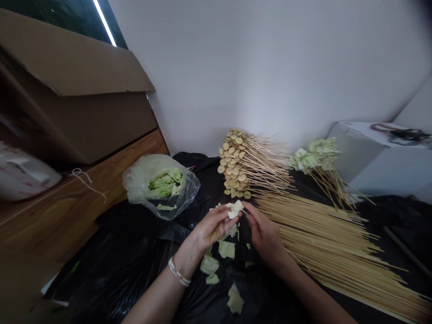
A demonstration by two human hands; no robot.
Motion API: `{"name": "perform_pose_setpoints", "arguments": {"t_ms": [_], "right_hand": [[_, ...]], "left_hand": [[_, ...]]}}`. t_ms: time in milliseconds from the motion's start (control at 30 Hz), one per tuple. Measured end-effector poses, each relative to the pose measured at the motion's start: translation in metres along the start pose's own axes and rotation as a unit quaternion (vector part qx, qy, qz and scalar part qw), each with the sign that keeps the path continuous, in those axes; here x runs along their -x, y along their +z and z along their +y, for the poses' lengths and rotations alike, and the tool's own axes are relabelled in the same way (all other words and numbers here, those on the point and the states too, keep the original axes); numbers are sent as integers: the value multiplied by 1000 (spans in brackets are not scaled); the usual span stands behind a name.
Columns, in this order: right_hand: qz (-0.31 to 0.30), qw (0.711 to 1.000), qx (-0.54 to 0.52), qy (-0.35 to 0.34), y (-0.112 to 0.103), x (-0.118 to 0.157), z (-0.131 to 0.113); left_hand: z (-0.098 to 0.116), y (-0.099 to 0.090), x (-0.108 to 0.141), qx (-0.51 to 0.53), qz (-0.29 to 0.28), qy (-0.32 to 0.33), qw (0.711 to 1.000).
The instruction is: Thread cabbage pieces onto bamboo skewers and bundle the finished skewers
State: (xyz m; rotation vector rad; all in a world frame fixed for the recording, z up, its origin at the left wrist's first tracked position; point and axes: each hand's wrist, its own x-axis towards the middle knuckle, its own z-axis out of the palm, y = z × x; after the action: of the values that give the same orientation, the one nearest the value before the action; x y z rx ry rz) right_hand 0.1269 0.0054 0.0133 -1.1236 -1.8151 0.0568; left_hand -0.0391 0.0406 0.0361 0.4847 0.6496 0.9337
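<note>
Grips: the left grip (pixel 211 227), palm up at lower centre with a pearl bracelet (pixel 178 272) on its wrist, is shut on a pale cabbage piece (pixel 234 209). The right grip (pixel 265 236), just beside it, has its fingers curled inward; what they hold is too small to tell.
Cabbage: loose pieces (pixel 226 249) lie on a black plastic sheet (pixel 135 265) below the hands; more sit in a clear plastic bag (pixel 141 180) left of centre.
Skewers: bare bamboo skewers (pixel 324 238) lie in a long bundle at right. Behind the hands, skewers threaded with round tan slices (pixel 232 162) are stacked, with cabbage skewers (pixel 313 155) further right.
Surroundings: a cardboard box (pixel 77 90) stands at upper left, above a wooden ledge (pixel 84 202); a white wall (pixel 270 67) rises behind.
</note>
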Motion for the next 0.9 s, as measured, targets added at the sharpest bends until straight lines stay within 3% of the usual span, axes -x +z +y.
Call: {"name": "perform_pose_setpoints", "arguments": {"t_ms": [133, 300, 400, 500, 667, 900], "right_hand": [[18, 1000, -4, 0, -5, -1, 0], [86, 995, 32, 39, -16, -6, 5], [24, 998, 53, -9, -15, -5, 6], [-37, 996, 77, -26, -8, 0, 5], [-75, 994, 79, -26, -1, 5, 3], [-50, 997, 62, 14, 0, 1, 2]], "left_hand": [[3, -2, -2, 34, -7, -26, 999], [15, -10, -9, 66, 24, -25, 997], [15, -9, -7, 2, 24, 6, 1000], [8, -4, -4, -103, 7, 80, 991], [-2, -1, -4, -226, 11, 151, 962], [6, -8, -10, -81, 52, 116, 989]]}}
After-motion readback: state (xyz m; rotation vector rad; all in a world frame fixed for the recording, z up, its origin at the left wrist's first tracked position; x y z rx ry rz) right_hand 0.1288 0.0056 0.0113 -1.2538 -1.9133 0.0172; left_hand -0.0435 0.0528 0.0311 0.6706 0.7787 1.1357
